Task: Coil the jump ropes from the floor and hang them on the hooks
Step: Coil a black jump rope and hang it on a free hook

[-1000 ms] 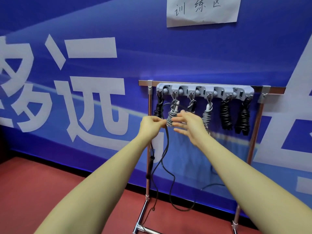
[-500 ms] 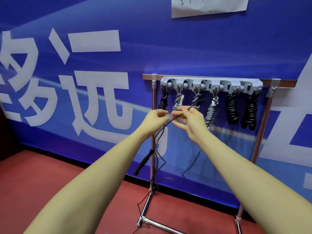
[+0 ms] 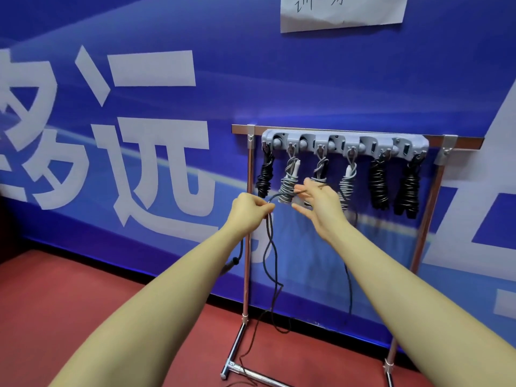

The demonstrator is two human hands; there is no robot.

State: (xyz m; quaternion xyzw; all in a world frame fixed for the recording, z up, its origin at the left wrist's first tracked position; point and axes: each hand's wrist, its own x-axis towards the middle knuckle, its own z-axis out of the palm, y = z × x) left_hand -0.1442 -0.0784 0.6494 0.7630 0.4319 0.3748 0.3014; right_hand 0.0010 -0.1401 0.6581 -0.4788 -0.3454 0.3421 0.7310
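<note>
A: Head view: left hand [image 3: 252, 212] curled tight around a loose black jump rope [image 3: 270, 248], in front of the metal rack [image 3: 246, 247].
B: And the right hand [image 3: 319, 203]?
A: Fingers spread, thumb and forefinger pinching the same black cord just right of the left fist. Short span of cord stretched between the two hands.
B: Rest of that rope?
A: Hanging in slack loops below the left fist, trailing down to the red floor [image 3: 83, 303] by the rack's left foot. Another strand dropping behind the right forearm. Black handle [image 3: 233, 263] dangling under the left wrist.
B: Hooks?
A: Grey hook strip [image 3: 344, 142] mounted on the rack's top bar. Six coiled ropes hung there already: black coil [image 3: 265, 177] at far left, then three grey-and-white coils [image 3: 289, 182], then two black coils [image 3: 379, 185] at the right.
B: Hands relative to those?
A: Level with the lower ends of the grey coils, in front of them; contact impossible to tell.
B: Behind?
A: Blue banner [image 3: 167, 37] with large white characters, white paper sheet [image 3: 343, 11] taped at the top edge.
</note>
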